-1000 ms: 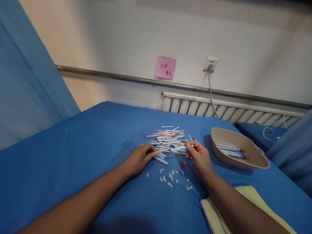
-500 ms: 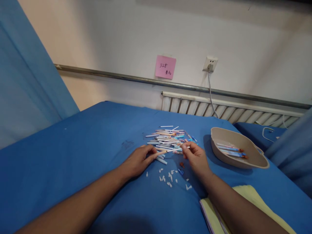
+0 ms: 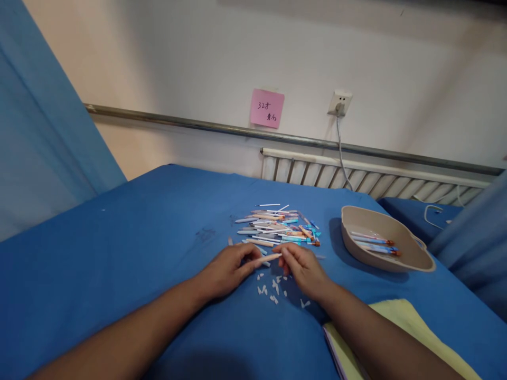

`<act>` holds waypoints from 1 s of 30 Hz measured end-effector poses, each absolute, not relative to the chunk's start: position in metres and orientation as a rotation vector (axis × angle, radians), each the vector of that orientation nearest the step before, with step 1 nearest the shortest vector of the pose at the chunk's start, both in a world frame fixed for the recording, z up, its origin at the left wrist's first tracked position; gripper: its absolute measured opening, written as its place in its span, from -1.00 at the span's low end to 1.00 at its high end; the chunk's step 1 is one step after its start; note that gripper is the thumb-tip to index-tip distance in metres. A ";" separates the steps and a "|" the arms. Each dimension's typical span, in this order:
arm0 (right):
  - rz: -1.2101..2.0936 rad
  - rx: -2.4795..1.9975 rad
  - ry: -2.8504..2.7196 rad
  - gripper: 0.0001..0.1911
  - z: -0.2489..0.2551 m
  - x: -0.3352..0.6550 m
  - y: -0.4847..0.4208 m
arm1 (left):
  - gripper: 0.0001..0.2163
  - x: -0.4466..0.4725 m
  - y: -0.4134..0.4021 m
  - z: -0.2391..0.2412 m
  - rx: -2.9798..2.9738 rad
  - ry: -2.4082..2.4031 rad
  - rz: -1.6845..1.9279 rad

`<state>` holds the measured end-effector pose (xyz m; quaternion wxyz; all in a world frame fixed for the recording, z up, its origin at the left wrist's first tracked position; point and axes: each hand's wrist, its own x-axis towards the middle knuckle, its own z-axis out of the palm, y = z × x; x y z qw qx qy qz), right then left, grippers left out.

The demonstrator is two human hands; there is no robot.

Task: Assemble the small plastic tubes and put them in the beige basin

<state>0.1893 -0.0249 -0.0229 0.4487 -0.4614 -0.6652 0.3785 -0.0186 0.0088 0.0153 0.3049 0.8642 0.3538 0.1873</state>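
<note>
Surface: flat blue cloth (image 3: 138,227). Landmark: tan rounded plastic basin (image 3: 368,262), a few slim white-and-blue pens (image 3: 372,246) lying inside. Left of basin: loose heap of multicoloured plastic pens and thin white refills (image 3: 273,230). On the basin's left too, at the heap's near edge: slim pale-peach pen barrel (image 3: 271,258), slightly tilted, gripped by the left hand (image 3: 225,269); right hand (image 3: 303,268) has thumb and fingers pinched on its right end. Small white plastic bits (image 3: 274,287) scattered nearer the person than basin, to its left. Folded yellow cloth (image 3: 400,316) in front of basin, partly under right forearm. Beyond basin: white ribbed radiator (image 3: 312,173), grey metal pipe (image 3: 198,125), pale wall with square pink paper note (image 3: 266,108) and white socket (image 3: 339,102), grey cable plugged in. Blue fabric curtains: one far left of basin, one right.
</note>
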 end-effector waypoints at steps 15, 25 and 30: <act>1.144 -1.116 -1.296 -0.60 -0.021 0.206 -0.011 | -0.80 -0.023 0.012 0.021 2.323 0.970 0.423; 0.918 -1.251 -1.141 -0.61 -0.036 0.219 0.008 | -0.82 -0.028 0.016 0.019 2.499 0.950 0.391; 0.826 -1.338 -1.310 -0.62 -0.038 0.212 0.008 | -0.76 -0.025 0.023 0.012 2.551 1.040 0.591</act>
